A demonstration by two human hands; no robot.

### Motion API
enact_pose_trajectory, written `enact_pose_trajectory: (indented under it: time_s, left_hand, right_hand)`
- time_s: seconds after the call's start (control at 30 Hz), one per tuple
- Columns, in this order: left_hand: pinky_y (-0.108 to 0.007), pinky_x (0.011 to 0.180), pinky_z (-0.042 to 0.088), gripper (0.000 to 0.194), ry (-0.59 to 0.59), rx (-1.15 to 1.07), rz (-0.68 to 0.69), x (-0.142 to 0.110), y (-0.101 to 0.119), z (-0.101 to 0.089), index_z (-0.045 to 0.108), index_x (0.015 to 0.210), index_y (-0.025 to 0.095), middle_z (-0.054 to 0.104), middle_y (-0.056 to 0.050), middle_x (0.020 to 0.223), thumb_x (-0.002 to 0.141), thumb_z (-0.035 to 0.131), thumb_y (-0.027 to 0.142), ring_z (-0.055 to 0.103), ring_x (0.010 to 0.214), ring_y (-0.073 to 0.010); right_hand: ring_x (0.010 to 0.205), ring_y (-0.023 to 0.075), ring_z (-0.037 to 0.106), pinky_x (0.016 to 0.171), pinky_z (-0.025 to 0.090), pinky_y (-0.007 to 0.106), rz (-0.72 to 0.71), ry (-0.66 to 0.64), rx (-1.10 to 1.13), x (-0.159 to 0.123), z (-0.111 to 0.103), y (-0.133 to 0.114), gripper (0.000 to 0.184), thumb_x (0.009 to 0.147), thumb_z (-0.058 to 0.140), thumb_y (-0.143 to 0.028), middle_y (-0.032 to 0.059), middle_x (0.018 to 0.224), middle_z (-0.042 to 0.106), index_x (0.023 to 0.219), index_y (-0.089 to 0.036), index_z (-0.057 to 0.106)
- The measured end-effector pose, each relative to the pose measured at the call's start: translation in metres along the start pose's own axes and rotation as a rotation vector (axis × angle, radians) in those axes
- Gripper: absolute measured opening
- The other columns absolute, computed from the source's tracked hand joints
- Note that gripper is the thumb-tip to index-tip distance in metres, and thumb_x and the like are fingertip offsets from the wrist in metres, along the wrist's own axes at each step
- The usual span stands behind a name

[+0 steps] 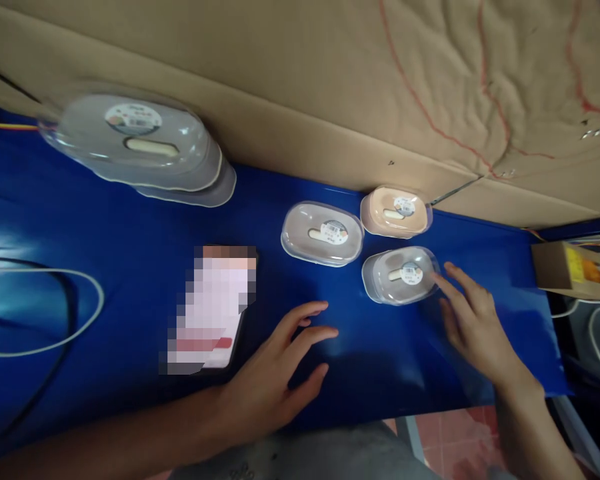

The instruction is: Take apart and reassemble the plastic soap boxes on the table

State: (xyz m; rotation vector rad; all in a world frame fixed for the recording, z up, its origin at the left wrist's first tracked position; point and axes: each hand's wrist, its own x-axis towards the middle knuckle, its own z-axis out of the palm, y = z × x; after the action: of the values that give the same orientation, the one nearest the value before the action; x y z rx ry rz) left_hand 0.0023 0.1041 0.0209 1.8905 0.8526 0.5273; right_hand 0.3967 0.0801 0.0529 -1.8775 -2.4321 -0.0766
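Note:
Over the near part of the blue table, my left hand has its fingers spread and holds nothing. A smartphone with a blurred screen lies to its left. My right hand is open too, its fingertips at the right end of a grey lidded plastic container; whether they touch it I cannot tell. Behind that stands a peach-coloured container with a clear lid. Another grey container sits to the left of these two. Each lid carries a round barcode sticker and a pale oblong piece.
Larger grey containers are stacked at the back left. Brown cardboard walls off the back. White and black cables curl over the left side. A cardboard box stands beyond the table's right edge.

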Motion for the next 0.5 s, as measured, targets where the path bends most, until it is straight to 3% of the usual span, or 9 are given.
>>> enact_pose_trajectory:
  time_s: [0.13, 0.3, 0.4, 0.5]
  left_hand:
    - [-0.045, 0.118, 0.054, 0.038, 0.004, 0.021, 0.037, 0.001, 0.0, 0.002, 0.055, 0.139, 0.031, 0.049, -0.008, 0.159, 0.103, 0.057, 0.019, 0.056, 0.144, -0.024]
    - [-0.045, 0.111, 0.058, 0.032, 0.004, 0.11, 0.192, 0.003, 0.0, 0.003, 0.059, 0.131, 0.026, 0.062, -0.01, 0.144, 0.101, 0.057, 0.015, 0.066, 0.128, -0.0241]
    - [-0.045, 0.107, 0.059, 0.031, 0.008, 0.176, 0.309, 0.004, -0.001, 0.003, 0.06, 0.129, 0.023, 0.066, -0.012, 0.14, 0.1, 0.057, 0.013, 0.067, 0.125, -0.0258]
    - [-0.044, 0.108, 0.057, 0.031, 0.005, 0.166, 0.336, 0.004, -0.003, 0.003, 0.06, 0.129, 0.023, 0.066, -0.012, 0.14, 0.1, 0.057, 0.013, 0.066, 0.129, -0.0265]
  right_hand:
    - [0.153, 0.0337, 0.05, 0.124, 0.043, 0.06, -0.046, 0.147, 0.224, 0.063, -0.017, 0.013, 0.059, 0.106, 0.06, -0.03, 0.0098, 0.164, 0.051, 0.161, -0.037, 0.043]
    - [0.161, 0.0372, 0.036, 0.128, 0.032, 0.068, -0.195, 0.016, 0.327, 0.145, -0.004, 0.03, 0.065, 0.1, 0.069, -0.051, 0.0097, 0.17, 0.045, 0.158, -0.034, 0.046]
    - [0.154, 0.0367, 0.046, 0.123, 0.039, 0.068, -0.22, -0.037, 0.38, 0.159, 0.001, 0.037, 0.064, 0.095, 0.074, -0.054, 0.0097, 0.16, 0.055, 0.151, -0.034, 0.053]
    - [0.142, 0.0371, 0.056, 0.118, 0.046, 0.063, -0.194, -0.057, 0.335, 0.16, 0.001, 0.045, 0.07, 0.086, 0.082, -0.057, 0.0119, 0.148, 0.058, 0.146, -0.029, 0.057]
